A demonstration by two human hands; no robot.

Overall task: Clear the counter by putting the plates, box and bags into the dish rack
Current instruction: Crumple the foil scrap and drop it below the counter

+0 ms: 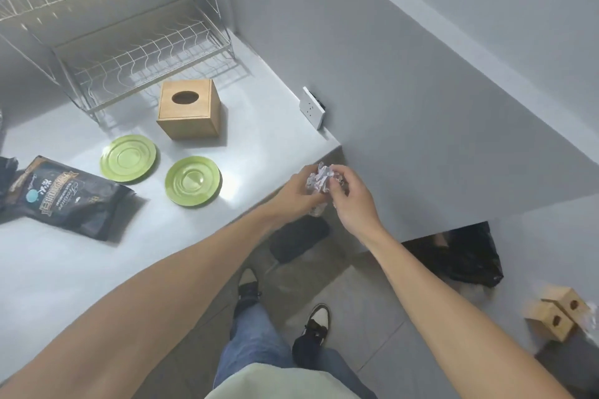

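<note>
Two green plates lie flat on the grey counter [64, 269]: one [128, 158] further left, one [193, 180] nearer the edge. Behind them stands a wooden tissue box [189, 113] with an oval slot on top. A black printed bag [64, 197] lies at the left. The wire dish rack [129, 52] stands at the back, its tiers bare. Past the counter's right corner, my left hand [299, 189] and my right hand [351, 201] together hold a crumpled white wad of paper [321, 181].
A white wall socket [311, 107] sits on the wall right of the box. Part of another dark bag [6, 172] shows at the left edge. On the floor: a black plastic bag [466, 259], two small wooden boxes [557, 314], my feet.
</note>
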